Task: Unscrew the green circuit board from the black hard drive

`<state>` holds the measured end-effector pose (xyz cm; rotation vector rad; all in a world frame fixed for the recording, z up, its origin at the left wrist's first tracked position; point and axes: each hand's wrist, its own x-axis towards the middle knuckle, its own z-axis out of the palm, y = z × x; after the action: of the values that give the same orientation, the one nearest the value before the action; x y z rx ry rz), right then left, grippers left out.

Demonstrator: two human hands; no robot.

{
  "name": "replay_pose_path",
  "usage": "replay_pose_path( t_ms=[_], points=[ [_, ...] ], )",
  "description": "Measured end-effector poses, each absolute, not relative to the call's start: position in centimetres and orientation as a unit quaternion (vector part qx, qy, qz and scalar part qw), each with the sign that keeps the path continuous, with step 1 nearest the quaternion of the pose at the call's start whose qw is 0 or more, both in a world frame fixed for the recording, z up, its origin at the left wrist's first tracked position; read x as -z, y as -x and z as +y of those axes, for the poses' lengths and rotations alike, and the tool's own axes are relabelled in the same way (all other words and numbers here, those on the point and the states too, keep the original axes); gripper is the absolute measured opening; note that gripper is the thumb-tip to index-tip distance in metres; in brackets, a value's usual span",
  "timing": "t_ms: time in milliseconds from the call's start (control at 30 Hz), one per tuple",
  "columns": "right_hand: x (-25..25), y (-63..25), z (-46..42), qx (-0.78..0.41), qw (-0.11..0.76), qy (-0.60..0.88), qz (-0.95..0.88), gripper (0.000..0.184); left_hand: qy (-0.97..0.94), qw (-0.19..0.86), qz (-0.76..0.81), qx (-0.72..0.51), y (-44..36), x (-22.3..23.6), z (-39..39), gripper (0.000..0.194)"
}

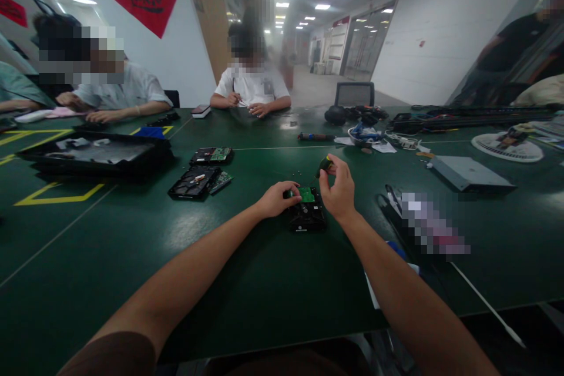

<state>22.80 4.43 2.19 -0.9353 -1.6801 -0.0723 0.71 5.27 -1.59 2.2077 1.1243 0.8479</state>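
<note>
A black hard drive (307, 220) with a green circuit board (307, 194) on its upper face lies flat on the table in front of me. My left hand (281, 198) grips its far left part, thumb and fingers closed at the edge of the board. Just above the drive's right side, my right hand (338, 188) is raised and pinches a small dark green and yellow object (324, 167). Its lower end points down and left; fingers hide the rest, so its kind is unclear. Several tiny screws (298, 174) lie beyond the drive.
To the left are two more hard drives (194, 182) (211, 155) and a loose circuit board (221, 183). A black tray (94, 155) stands farther left. On the right are a grey metal box (469, 173) and a white round grille (506, 150). Co-workers (251, 82) sit across the green table (211, 288).
</note>
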Motion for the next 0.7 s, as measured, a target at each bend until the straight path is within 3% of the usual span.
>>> replay_pose_path(
  t_ms=[700],
  points=[
    [-2.45, -22.62, 4.17, 0.041, 0.578, 0.395, -0.713, 0.041, -0.811, 0.262, 0.416, -0.316, -0.72, 1.48, 5.15, 0.015]
  ],
)
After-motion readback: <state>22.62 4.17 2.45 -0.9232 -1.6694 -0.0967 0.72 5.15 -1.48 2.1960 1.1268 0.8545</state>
